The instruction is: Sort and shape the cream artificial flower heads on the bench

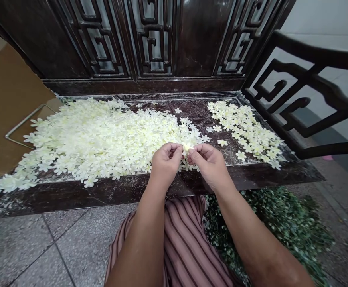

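Both hands meet at the front edge of a dark wooden bench seat. Between the fingertips is a small pale-yellow artificial flower, partly covered by the fingers. My left hand pinches it from the left with thumb and forefinger. From the right, my right hand pinches the same flower, its other fingers curled in. A large heap of white-yellow artificial flowers spreads behind and left of my hands. To the right lies a smaller, looser group of flowers, with a few single ones between.
A torn cardboard piece with a bent metal wire stands at the left. The bench's carved back and armrest bound the seat. Green artificial foliage lies on the floor right of my striped-clothed lap.
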The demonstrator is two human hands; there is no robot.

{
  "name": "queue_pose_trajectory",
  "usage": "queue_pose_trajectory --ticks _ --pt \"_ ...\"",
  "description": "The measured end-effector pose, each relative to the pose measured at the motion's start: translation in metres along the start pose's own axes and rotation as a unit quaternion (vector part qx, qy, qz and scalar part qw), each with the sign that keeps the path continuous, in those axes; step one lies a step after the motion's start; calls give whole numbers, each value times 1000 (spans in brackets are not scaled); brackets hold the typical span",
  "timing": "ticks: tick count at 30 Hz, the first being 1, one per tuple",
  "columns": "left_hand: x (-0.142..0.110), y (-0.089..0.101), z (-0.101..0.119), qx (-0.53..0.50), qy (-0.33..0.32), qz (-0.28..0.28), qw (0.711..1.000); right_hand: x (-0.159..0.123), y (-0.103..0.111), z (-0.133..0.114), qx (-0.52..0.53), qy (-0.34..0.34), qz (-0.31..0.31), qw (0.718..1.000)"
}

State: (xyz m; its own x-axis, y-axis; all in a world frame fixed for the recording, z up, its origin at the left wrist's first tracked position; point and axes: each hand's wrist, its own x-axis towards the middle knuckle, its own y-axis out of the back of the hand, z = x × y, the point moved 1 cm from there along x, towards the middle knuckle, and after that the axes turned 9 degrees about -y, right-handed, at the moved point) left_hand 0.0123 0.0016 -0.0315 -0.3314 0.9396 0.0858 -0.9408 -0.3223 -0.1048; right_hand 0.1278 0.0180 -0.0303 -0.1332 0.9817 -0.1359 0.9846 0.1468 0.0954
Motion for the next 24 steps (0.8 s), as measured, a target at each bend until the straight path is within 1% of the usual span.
queue_pose_trajectory --ticks 2,3,6,7,8,9,11,13,15,20,24 --pt "0 0 -1 -10 -10 3 1000 -1 3 -2 -78 60 32 995" --pt "0 0 -2 -18 -10 -1 1000 -2 4 -4 -123 100 54 986" --pt "0 -1 -3 -41 12 -22 999 -7 5 -8 -237 214 101 942" --pt "-1 -1 -3 -46 19 -24 998 -8 5 -9 -257 237 104 931" --pt "-1 0 -3 -50 24 -22 998 -10 4 -9 -265 250 99 926" --pt "-1 1 -4 -51 25 -20 998 -10 4 -9 -263 253 87 927" --pt "-1 3 -4 -51 19 -21 998 -11 3 -9 -232 237 52 942" --pt "-1 5 -4 -52 13 -28 998 -10 4 -8 -187 197 15 962" --pt "-1 6 -4 -53 13 -34 998 -9 6 -8 -150 158 -4 976" --pt "0 5 -6 -40 18 -37 998 -7 8 -7 -94 91 -22 991" --pt "-1 5 -7 -22 8 -43 999 -4 8 -7 -48 37 -27 998"
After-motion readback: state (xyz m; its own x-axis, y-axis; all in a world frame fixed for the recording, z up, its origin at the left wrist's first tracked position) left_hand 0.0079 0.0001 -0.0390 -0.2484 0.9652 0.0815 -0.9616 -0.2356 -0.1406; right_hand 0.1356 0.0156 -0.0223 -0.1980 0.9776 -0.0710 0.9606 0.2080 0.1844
